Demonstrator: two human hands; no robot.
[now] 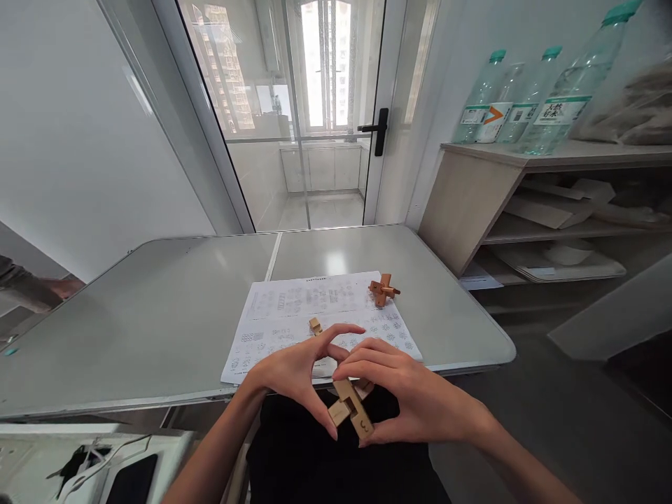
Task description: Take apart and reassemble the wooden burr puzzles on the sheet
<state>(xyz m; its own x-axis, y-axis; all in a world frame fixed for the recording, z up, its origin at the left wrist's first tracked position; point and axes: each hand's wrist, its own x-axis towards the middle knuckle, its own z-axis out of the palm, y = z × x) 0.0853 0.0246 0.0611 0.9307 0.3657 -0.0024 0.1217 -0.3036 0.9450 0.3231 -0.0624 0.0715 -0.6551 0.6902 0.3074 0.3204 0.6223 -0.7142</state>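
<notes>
Interlocked wooden puzzle pieces [353, 411] are held over my lap, just off the table's near edge. My right hand [407, 385] grips the long notched piece, thumb at its lower end beside a dark mark and fingers at its upper end. The thumb of my left hand [302, 367] touches the end of the crossing piece; its index finger arches above, and what its other fingers touch is partly hidden. Behind my left hand, a loose light wooden piece [315, 325] lies on the printed sheet [283, 308]. A brown assembled wooden puzzle [383, 290] sits at the sheet's right edge.
The grey table [157, 315] reaches toward a glass door [330, 175]. On the right stands a shelf unit [472, 203] with several plastic bottles [561, 105] on top. A phone [132, 480] and a cable lie at lower left. Part of another person [31, 287] shows at far left.
</notes>
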